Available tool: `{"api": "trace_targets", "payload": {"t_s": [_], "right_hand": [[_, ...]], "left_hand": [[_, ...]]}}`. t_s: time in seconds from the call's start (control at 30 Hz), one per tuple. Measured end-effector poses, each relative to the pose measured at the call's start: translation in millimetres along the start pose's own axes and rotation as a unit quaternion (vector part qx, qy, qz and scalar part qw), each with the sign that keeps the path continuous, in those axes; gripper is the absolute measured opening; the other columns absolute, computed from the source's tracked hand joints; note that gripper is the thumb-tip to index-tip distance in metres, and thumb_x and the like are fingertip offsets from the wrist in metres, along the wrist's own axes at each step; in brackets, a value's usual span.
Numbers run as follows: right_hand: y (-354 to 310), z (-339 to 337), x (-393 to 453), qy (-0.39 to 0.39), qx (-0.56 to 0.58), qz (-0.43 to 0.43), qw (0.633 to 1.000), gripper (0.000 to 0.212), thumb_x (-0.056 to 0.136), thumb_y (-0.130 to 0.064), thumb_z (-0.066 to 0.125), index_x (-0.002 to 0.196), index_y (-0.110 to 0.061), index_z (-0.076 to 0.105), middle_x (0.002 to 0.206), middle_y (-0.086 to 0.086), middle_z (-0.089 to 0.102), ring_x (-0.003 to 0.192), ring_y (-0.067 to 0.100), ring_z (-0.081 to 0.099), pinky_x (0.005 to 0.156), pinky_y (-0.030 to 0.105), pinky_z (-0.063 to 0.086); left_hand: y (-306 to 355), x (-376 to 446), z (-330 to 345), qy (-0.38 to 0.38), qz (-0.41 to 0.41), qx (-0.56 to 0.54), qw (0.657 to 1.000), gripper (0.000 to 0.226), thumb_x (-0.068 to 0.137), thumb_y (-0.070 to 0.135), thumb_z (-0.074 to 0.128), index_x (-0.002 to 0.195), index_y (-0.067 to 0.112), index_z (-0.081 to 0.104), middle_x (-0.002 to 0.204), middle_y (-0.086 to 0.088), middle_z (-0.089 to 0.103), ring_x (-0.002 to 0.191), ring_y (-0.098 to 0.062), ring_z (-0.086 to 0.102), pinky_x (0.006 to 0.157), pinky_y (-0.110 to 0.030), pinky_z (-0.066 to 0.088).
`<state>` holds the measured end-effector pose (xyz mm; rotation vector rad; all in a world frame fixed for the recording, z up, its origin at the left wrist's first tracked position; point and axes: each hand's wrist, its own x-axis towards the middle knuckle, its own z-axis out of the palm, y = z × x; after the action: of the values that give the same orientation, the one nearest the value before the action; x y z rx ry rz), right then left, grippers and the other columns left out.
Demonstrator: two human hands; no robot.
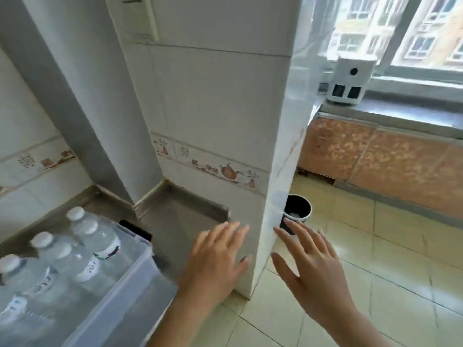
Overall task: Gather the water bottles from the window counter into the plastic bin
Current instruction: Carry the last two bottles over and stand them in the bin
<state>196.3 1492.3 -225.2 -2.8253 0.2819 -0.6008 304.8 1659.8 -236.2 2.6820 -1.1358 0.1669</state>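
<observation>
At the lower left a clear plastic bin [140, 279] is seen on a grey bench [175, 221], its left and lower parts cut off by the frame edge. Inside it several water bottles [82, 249] with white caps are stood upright and packed close together; the labels are blurred and cannot be read, and the exact count is hard to make out because the nearest ones are cut off. A dark clip [136, 230] is seen on the bin's far rim. To the right of the bin the left hand [215, 264] is held out with its fingers [233, 236] straight and spread; nothing is held, and whether the tiled pillar [213, 108] behind it is touched cannot be told. On the other side of the pillar's corner the right hand [310, 269] is likewise held flat, fingers spread wide, nothing gripped. Just beyond its fingertips a dark bucket [299, 209] is stood on the tiled floor [375, 246], partly hidden by the pillar. At the upper right a white appliance [349, 78] is set on the window counter [400, 113]; the counter's near end is hidden by the pillar.
</observation>
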Motion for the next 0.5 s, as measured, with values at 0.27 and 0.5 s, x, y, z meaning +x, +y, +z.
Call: {"api": "trace_targets", "payload": {"t_s": [0.27, 0.5], "right_hand": [[108, -66, -63, 0.034, -0.032, 0.113, 0.992, 0.051, 0.092, -0.045, 0.041, 0.126, -0.015, 0.064, 0.135, 0.01, 0.06, 0.125, 0.032, 0.056, 0.097, 0.056, 0.047], [198, -104, -75, 0.082, -0.05, 0.223, 0.97, 0.052, 0.093, -0.043, 0.037, 0.13, -0.016, 0.061, 0.139, 0.009, 0.057, 0.129, 0.03, 0.051, 0.104, 0.056, 0.04]], "left_hand": [[141, 53, 26, 0.01, 0.114, -0.037, 0.993, 0.057, 0.09, 0.048, 0.062, 0.141, 0.025, 0.053, 0.142, 0.003, 0.058, 0.131, -0.018, 0.054, 0.103, -0.041, 0.044], [228, 131, 56, 0.026, 0.223, -0.05, 0.973, 0.057, 0.083, 0.041, 0.074, 0.134, 0.019, 0.062, 0.134, 0.001, 0.065, 0.125, -0.02, 0.06, 0.097, -0.041, 0.05]]}}
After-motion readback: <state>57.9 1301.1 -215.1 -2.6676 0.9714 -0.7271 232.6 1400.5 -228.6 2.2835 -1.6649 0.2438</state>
